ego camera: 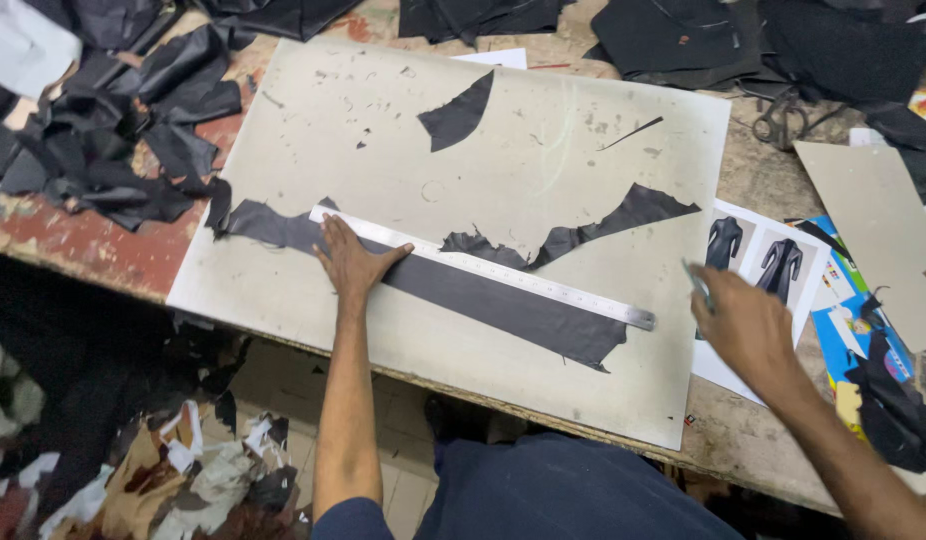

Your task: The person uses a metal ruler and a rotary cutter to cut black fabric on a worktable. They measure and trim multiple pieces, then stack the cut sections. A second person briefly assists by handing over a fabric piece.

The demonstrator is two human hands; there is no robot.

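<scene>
Black scraps (123, 130) heap at the table's far left, scissors (780, 118) and garment pictures (758, 262) at right.

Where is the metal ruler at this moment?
In the head view, the metal ruler lies slanted across the cutting board, on the black leather strip, pressed by the left hand.

I cannot make out the small tool in my right hand (748, 325); only a thin pale tip shows above the fingers, blurred. My left hand (351, 262) covers part of the metal ruler (503, 270) and the black strip (503, 305) under it. Ruler markings too fine to read. The scissors (780, 118) are half buried in black fabric (833, 45); the blades are not distinguishable. The printed sheet (773, 262) is partly hidden by my right hand. Scrap piles (113, 120) are cut off by the top and left edges. The floor litter (183, 480) is blurred, its material unclear.
</scene>
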